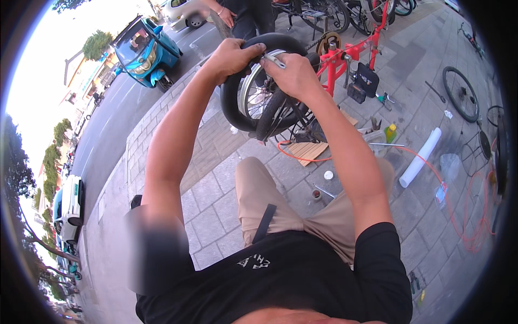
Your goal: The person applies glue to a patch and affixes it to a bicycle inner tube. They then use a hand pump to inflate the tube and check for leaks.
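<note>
At the top middle, a thick black inner tube loops around a silver bicycle wheel rim with spokes. My left hand is closed on the upper left of the tube, thumb pointing right. Close beside it, my right hand pinches a small silver metal tool against the top of the rim; its tip is partly hidden by my fingers. A narrower black tyre shows below and to the right of the rim. The red bicycle frame stands just right of the wheel.
On the paving lie a wooden board, an orange hose, a white roll, a yellow-green bottle and a loose wheel. A person stands beyond the wheel. A blue three-wheeler is on the road at left.
</note>
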`<state>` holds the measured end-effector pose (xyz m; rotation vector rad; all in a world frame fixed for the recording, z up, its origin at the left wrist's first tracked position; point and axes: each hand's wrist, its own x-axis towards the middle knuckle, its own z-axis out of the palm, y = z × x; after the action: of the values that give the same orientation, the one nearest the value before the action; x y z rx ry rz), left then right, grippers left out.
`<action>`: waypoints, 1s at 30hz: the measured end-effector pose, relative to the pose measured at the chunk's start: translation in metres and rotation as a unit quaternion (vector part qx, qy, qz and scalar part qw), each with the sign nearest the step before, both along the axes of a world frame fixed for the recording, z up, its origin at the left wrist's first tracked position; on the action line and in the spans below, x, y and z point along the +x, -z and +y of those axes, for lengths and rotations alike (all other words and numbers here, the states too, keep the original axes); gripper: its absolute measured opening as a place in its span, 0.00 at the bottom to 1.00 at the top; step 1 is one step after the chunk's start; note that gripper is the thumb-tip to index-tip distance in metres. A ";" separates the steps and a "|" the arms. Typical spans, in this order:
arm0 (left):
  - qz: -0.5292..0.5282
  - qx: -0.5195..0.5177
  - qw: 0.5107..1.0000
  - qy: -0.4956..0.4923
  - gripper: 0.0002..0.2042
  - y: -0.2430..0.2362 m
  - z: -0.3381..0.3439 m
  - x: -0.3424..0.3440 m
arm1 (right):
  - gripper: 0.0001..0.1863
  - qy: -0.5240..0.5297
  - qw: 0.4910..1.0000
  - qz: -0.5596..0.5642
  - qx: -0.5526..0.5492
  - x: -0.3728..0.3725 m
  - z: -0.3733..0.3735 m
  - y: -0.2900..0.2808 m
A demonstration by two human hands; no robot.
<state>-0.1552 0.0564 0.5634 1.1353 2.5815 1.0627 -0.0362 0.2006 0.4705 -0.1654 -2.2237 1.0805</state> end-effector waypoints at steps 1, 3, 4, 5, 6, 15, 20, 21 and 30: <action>0.008 -0.001 1.000 -0.004 0.23 0.003 -0.004 -0.006 | 0.26 -0.012 1.000 0.022 0.002 0.000 -0.003 0.000; 0.025 -0.003 1.000 -0.007 0.23 0.003 -0.009 -0.015 | 0.25 -0.031 0.997 0.067 0.007 0.007 -0.001 0.002; 0.006 0.009 1.000 -0.003 0.24 0.004 -0.014 -0.019 | 0.24 -0.020 0.990 0.137 0.008 0.010 -0.003 0.011; -0.013 0.022 1.000 0.001 0.25 0.004 -0.018 -0.023 | 0.23 -0.014 0.987 0.156 -0.015 0.015 0.000 0.016; -0.032 0.034 0.999 0.006 0.26 0.006 -0.022 -0.024 | 0.22 -0.008 0.984 0.176 -0.037 0.021 0.003 0.019; 0.023 0.044 0.998 0.046 0.29 0.032 -0.062 0.003 | 0.23 0.185 0.957 -0.017 -0.221 0.183 0.130 0.151; 0.044 0.222 0.974 0.006 0.25 0.106 -0.099 -0.006 | 0.23 0.187 0.966 -0.155 -0.086 0.234 0.201 0.214; 0.080 0.214 0.973 -0.030 0.24 0.112 -0.098 -0.001 | 0.23 0.186 0.961 -0.203 -0.033 0.244 0.214 0.223; 0.087 0.259 0.961 -0.031 0.24 0.125 -0.076 -0.006 | 0.23 0.241 0.860 -0.420 -0.160 0.388 0.259 0.376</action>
<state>-0.1612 -0.0194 0.4385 1.3010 2.5508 1.8041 0.3517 0.4597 0.0948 -1.5072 -2.4469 1.2000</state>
